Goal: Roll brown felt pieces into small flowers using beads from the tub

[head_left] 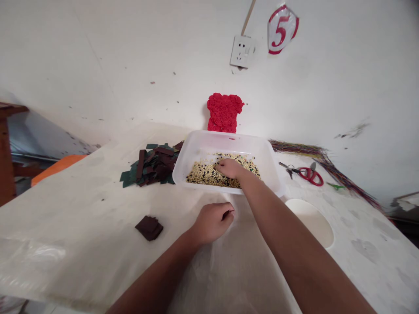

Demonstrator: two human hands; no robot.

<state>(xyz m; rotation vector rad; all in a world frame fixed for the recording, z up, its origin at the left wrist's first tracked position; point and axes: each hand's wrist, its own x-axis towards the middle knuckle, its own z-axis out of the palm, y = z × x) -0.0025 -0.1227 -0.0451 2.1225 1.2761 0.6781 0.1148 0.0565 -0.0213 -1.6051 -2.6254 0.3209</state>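
Right hand resting half-open in mixed pale and dark beads, plastic tub around them; left hand curled on tabletop, hold unclear, dark square stack at 9 o'clock.

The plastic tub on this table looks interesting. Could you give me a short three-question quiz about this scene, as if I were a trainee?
1. Which hand, left or right, rests in the pale and dark grains in the clear plastic tub?
2. True or false: the red-handled scissors lie to the right of the tub in this view.
3. What number is printed on the tag above the tub?

Key: 1. The right hand. 2. True. 3. 5.
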